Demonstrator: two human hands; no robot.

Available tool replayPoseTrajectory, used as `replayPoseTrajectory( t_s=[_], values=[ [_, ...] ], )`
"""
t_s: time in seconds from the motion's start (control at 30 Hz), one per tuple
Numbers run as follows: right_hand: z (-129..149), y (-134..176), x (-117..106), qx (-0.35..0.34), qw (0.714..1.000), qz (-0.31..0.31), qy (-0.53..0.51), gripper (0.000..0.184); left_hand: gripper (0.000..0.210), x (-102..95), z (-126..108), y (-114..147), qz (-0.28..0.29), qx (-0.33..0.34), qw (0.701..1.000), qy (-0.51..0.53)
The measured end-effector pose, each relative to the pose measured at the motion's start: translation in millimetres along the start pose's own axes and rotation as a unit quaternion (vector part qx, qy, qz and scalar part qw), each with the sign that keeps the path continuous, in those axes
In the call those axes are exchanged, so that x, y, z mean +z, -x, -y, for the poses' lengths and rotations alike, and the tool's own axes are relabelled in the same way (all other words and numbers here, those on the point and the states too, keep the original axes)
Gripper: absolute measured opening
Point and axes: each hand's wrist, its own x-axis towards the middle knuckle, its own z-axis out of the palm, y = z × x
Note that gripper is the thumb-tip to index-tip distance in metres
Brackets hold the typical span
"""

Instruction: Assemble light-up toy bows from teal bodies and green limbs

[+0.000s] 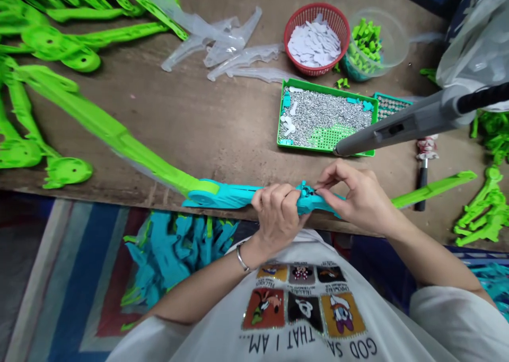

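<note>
A long jointed plastic piece lies along the table's front edge, with a turquoise middle section (234,195), a long green arm (119,139) to the left and a shorter green arm (435,188) to the right. My left hand (278,211) is wrapped round the turquoise section. Just right of it sits a small turquoise mechanism (307,195) with dark openings. My right hand (356,195) pinches at that mechanism, thumb and forefinger together. Whatever is between those fingertips is too small to make out.
A green tray (279,113) of small metal screws stands beyond my hands, under a hanging grey electric screwdriver (401,121). Behind are a red basket (287,38) of white pieces and a clear tub (397,33) of green parts. Green plastic arms (71,38) pile up left.
</note>
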Motion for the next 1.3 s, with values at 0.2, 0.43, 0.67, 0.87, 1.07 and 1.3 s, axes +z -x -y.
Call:
replayPoseTrajectory(
  t_s=[0.2, 0.43, 0.67, 0.87, 1.07, 1.3],
  values=[
    [1.2, -0.1, -0.5, 0.011, 1.000, -0.012, 0.025, 0.014, 0.038, -1.9, -1.0, -3.1, -0.015, 0.005, 0.999, 0.042],
    [1.6, 2.1, -4.0, 0.028, 0.999, -0.015, -0.022, 0.019, 0.030, 1.2, -1.2, -5.0, -0.031, 0.004, 0.999, 0.043],
    [-12.5, 4.5, 5.0, 0.066, 0.990, -0.030, -0.120, 0.021, 0.023, 5.7, -2.1, -6.2, -0.049, -0.005, 0.998, 0.043],
    [-11.9, 3.3, 5.7, 0.075, 0.990, -0.021, -0.121, 0.022, 0.027, 5.6, -1.3, -5.2, -0.046, -0.001, 0.998, 0.049],
    [-11.8, 0.8, 4.7, 0.081, 0.989, -0.001, -0.124, 0.021, 0.029, 6.5, -0.5, -4.3, -0.049, 0.003, 0.997, 0.056],
    [-16.6, -2.6, 1.4, 0.077, 0.986, 0.037, -0.142, 0.025, 0.027, 6.8, -0.8, -4.3, -0.058, 0.005, 0.997, 0.049]
  ],
)
